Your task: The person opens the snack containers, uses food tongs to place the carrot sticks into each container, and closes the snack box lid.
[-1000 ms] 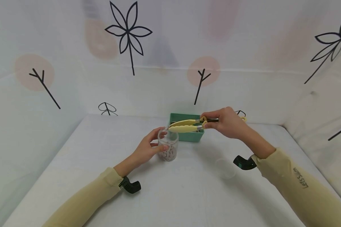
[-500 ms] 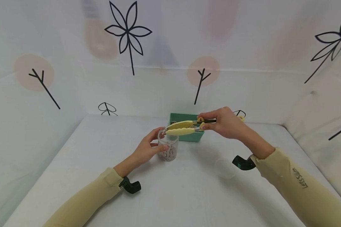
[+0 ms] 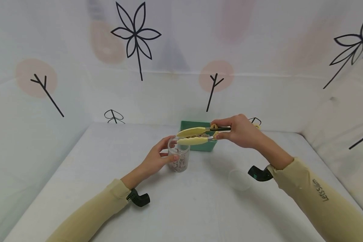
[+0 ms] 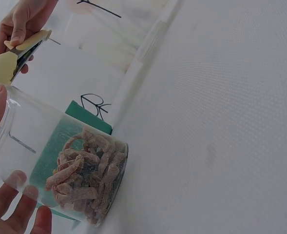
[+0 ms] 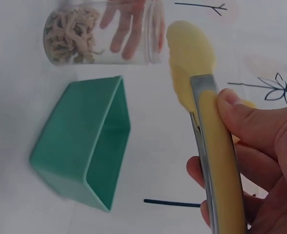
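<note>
My left hand [image 3: 157, 158] grips a clear round jar [image 3: 185, 155], fingers and thumb around its side. The jar stands upright on the table with its mouth uncovered. Powdery pinkish-brown strips [image 4: 85, 175] are piled in its lower part. My right hand [image 3: 243, 131] holds yellow-headed kitchen tongs [image 3: 192, 141], thumb on one arm and fingers on the other. The tongs' heads are spread apart just above the jar's rim, and I see nothing pinched between them. Behind the jar sits a green rectangular box [image 3: 204, 147], with brownish bits partly visible past the tongs.
A clear round lid [image 3: 239, 179] lies on the white table [image 3: 181, 211], right of the jar. Dark wrist-worn devices [image 3: 139, 199] are on both forearms. A white patterned curtain [image 3: 157, 97] hangs behind the table.
The tongs shifted slightly left over the jar, then their heads spread apart. A small piece seen at their tips half a second ago is gone from there. The left hand and jar stayed still.
</note>
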`<state>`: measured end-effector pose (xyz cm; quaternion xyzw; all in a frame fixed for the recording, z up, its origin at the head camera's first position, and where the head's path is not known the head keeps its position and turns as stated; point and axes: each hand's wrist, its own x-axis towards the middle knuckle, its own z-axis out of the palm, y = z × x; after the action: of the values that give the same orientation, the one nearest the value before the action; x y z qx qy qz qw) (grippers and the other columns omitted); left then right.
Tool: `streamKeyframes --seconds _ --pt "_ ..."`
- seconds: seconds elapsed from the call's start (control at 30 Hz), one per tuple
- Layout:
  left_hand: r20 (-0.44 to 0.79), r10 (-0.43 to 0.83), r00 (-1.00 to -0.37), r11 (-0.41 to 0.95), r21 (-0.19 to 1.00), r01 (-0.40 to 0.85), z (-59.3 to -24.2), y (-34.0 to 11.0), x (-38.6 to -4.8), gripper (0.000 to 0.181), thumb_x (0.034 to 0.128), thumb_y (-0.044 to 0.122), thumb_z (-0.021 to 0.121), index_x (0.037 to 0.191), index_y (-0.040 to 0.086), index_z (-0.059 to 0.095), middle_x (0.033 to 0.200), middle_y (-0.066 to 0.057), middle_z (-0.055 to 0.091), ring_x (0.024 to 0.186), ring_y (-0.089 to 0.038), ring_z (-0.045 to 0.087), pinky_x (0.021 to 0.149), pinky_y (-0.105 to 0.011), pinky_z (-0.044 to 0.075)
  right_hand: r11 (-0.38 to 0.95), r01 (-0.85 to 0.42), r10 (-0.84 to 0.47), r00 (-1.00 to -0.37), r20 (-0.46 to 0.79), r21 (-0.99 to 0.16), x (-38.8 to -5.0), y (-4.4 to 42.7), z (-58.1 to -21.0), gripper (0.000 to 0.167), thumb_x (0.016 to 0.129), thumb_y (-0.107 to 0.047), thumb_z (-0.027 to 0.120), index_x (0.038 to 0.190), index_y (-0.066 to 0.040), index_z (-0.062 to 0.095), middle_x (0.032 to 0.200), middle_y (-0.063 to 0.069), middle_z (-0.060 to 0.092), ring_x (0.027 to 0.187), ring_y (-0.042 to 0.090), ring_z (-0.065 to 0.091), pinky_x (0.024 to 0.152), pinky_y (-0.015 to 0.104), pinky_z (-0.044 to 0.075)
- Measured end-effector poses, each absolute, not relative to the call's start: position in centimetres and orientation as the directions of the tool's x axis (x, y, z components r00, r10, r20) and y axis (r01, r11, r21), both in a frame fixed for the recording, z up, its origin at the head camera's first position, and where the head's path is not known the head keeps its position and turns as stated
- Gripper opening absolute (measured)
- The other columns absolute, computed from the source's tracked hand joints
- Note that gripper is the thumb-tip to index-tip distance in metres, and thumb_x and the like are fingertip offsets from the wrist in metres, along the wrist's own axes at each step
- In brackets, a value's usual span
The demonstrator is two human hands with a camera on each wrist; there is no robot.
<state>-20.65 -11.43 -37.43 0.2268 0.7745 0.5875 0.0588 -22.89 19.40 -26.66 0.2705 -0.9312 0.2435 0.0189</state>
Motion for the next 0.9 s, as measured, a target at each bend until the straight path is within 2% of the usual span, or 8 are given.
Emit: streamKeyframes --seconds 0.1,0.23,0.37,0.53,0.67,0.83,0.9 --pt "0.197 0.422 -0.885 0.196 0.933 0.301 -38.8 -11.6 -21.6 0.073 0.0913 0.011 0.074 0.153 0.012 0.035 0.146 -0.013 0.049 0.135 -0.033 0.042 0.103 -0.052 0.042 0.736 -0.514 -0.490 -0.854 0.177 -0.441 -23.1 19.7 -26.7 0.049 0.088 -0.020 0.078 0.134 -0.007 0.064 0.120 0.011 0.070 0.094 0.021 0.063 0.074 0.036 0.052" --pt "0.209 0.422 -0.882 0.186 0.933 0.310 -40.5 -11.7 -22.9 0.074 0.0914 0.011 0.074 0.154 0.015 0.034 0.147 -0.013 0.048 0.136 -0.031 0.042 0.104 -0.053 0.041 0.759 -0.476 -0.450 -0.877 0.171 -0.443 -23.6 20.3 -26.9 0.057 0.090 -0.023 0.076 0.142 -0.008 0.056 0.125 0.015 0.067 0.101 0.027 0.063 0.081 0.043 0.053" --pt "0.201 0.433 -0.879 0.184 0.935 0.304 -39.3 -11.5 -22.3 0.074 0.0916 0.006 0.072 0.154 0.006 0.031 0.148 -0.022 0.045 0.136 -0.038 0.040 0.104 -0.056 0.039 0.805 -0.403 -0.381 -0.914 0.141 -0.436 -24.5 21.0 -27.2 0.061 0.092 -0.023 0.074 0.145 -0.005 0.050 0.130 0.020 0.062 0.116 0.036 0.060 0.091 0.055 0.049" --pt "0.211 0.447 -0.870 0.188 0.928 0.321 -37.1 -11.4 -20.9 0.071 0.0919 0.007 0.072 0.151 -0.001 0.033 0.145 -0.026 0.046 0.134 -0.041 0.042 0.104 -0.055 0.040 0.847 -0.369 -0.349 -0.929 0.121 -0.383 -25.9 21.8 -27.8 0.055 0.091 -0.021 0.075 0.137 0.000 0.056 0.131 0.021 0.062 0.116 0.037 0.059 0.094 0.056 0.047" --pt "0.194 0.449 -0.872 0.193 0.932 0.307 -37.4 -11.6 -21.3 0.072 0.0910 0.005 0.072 0.151 0.000 0.033 0.146 -0.026 0.045 0.134 -0.042 0.041 0.105 -0.056 0.039 0.886 -0.373 -0.367 -0.927 0.075 -0.276 -27.1 22.2 -28.2 0.059 0.089 -0.023 0.076 0.139 0.001 0.055 0.130 0.021 0.062 0.112 0.036 0.060 0.091 0.054 0.048" --pt "0.183 0.435 -0.882 0.208 0.932 0.296 -39.2 -11.9 -22.6 0.072 0.0909 0.006 0.072 0.152 0.004 0.035 0.146 -0.023 0.046 0.135 -0.039 0.042 0.105 -0.055 0.039 0.920 -0.361 -0.366 -0.930 -0.009 -0.155 -28.2 22.0 -27.8 0.061 0.087 -0.026 0.078 0.138 0.000 0.056 0.125 0.019 0.065 0.102 0.032 0.062 0.077 0.047 0.052" --pt "0.190 0.425 -0.885 0.214 0.929 0.303 -39.3 -12.1 -22.7 0.070 0.0914 0.008 0.072 0.151 0.006 0.037 0.145 -0.021 0.047 0.134 -0.038 0.043 0.105 -0.055 0.039 0.927 -0.359 -0.366 -0.930 -0.048 -0.113 -28.5 21.6 -27.4 0.062 0.087 -0.027 0.078 0.139 -0.001 0.056 0.124 0.019 0.065 0.103 0.033 0.061 0.076 0.047 0.053"
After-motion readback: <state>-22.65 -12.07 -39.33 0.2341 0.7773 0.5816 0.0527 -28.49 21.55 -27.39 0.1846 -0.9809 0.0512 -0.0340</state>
